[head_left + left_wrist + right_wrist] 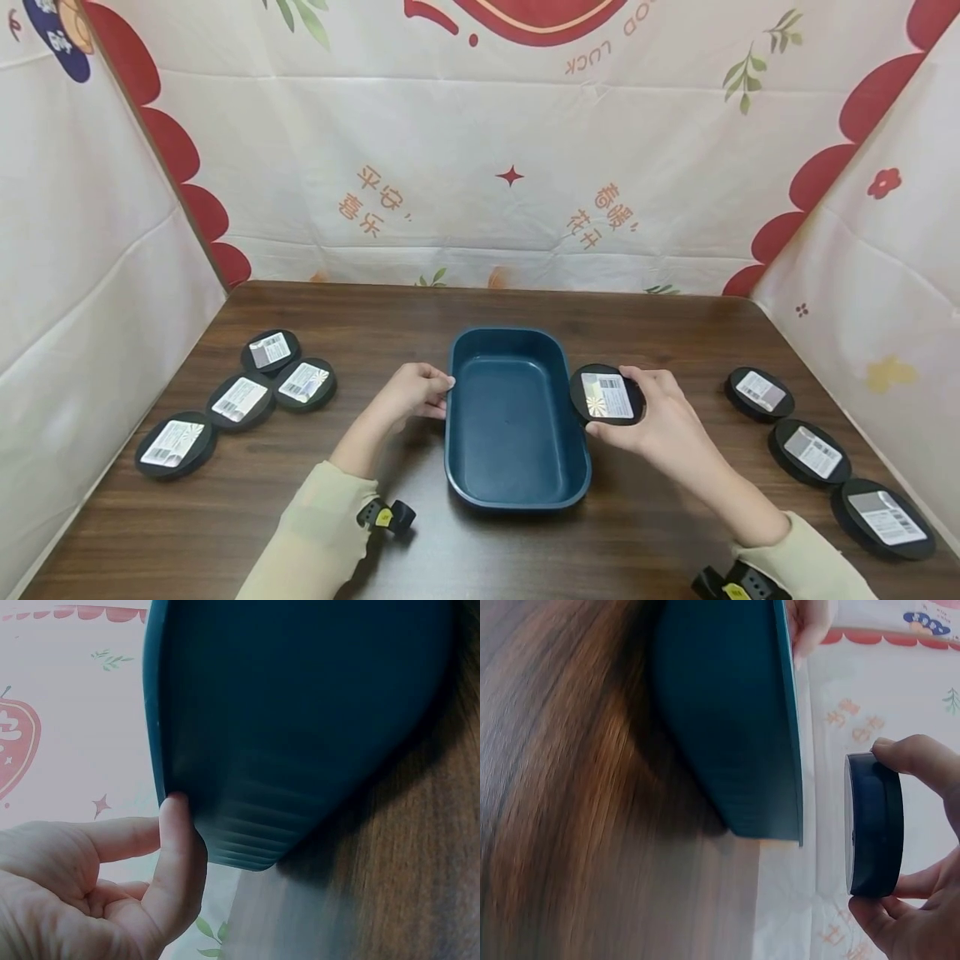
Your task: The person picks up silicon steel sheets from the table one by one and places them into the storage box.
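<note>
A deep blue rectangular tray stands on the wooden table in front of me. My left hand pinches its left rim; in the left wrist view thumb and finger meet at the rim of the tray. Thumb and fingers of my right hand grip a flat round black container by its edge, its white barcode label facing up. The right wrist view shows this container raised above the height of the tray rim, just outside the tray's right side. No item shows inside the tray.
Several similar labelled black round containers lie clustered at the left of the table. Three more containers run in a slanting row along the right edge. Printed white cloth encloses the back and both sides.
</note>
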`<state>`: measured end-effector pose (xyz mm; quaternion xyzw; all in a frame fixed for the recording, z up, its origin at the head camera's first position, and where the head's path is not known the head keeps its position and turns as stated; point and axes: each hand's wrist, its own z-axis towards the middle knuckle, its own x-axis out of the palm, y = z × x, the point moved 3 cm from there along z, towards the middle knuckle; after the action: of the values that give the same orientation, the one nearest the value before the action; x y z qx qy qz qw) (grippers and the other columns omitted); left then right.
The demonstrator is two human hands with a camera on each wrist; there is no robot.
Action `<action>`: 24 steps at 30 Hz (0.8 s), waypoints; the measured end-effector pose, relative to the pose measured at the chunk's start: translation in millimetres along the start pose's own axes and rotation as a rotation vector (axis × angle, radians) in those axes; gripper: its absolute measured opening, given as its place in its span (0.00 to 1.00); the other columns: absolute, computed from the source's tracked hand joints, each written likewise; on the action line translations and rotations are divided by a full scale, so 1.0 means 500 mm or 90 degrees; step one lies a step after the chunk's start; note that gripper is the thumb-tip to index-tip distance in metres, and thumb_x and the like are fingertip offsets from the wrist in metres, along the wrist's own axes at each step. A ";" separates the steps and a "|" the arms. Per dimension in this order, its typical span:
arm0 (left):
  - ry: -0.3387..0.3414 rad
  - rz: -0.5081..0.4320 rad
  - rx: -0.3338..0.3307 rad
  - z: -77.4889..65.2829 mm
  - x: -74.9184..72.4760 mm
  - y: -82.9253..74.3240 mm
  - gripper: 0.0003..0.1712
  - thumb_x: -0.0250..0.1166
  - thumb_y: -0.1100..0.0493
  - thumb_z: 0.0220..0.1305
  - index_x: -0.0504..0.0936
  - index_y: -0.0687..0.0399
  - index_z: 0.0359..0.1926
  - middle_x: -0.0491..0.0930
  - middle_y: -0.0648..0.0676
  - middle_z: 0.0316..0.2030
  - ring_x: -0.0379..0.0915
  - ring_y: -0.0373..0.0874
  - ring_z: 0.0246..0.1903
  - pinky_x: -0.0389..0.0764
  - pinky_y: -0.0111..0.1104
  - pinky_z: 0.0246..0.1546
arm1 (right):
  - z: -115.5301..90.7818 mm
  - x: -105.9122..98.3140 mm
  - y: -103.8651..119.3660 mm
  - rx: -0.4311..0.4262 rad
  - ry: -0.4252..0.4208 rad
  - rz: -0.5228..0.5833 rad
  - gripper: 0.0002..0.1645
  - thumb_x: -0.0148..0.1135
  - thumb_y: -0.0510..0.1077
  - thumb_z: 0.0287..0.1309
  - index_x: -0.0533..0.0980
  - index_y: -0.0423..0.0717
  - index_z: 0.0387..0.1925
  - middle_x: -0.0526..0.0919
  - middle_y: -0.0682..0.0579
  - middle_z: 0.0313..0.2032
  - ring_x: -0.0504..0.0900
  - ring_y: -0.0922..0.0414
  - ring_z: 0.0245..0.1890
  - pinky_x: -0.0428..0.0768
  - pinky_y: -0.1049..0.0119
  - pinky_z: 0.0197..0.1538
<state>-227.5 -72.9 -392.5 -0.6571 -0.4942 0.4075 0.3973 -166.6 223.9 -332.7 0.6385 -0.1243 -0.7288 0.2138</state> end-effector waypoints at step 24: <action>0.003 -0.001 0.002 0.002 -0.001 0.004 0.12 0.57 0.64 0.65 0.74 0.73 0.43 0.74 0.56 0.24 0.72 0.42 0.20 0.82 0.30 0.25 | -0.018 0.073 0.088 -0.078 0.078 0.038 0.52 0.78 0.56 0.32 0.68 0.36 0.58 0.70 0.43 0.48 0.73 0.50 0.43 0.78 0.57 0.41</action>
<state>-227.7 -73.9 -394.4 -0.6570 -0.4936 0.4062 0.3997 -154.5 169.0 -346.1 0.6638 -0.0851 -0.6876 0.2815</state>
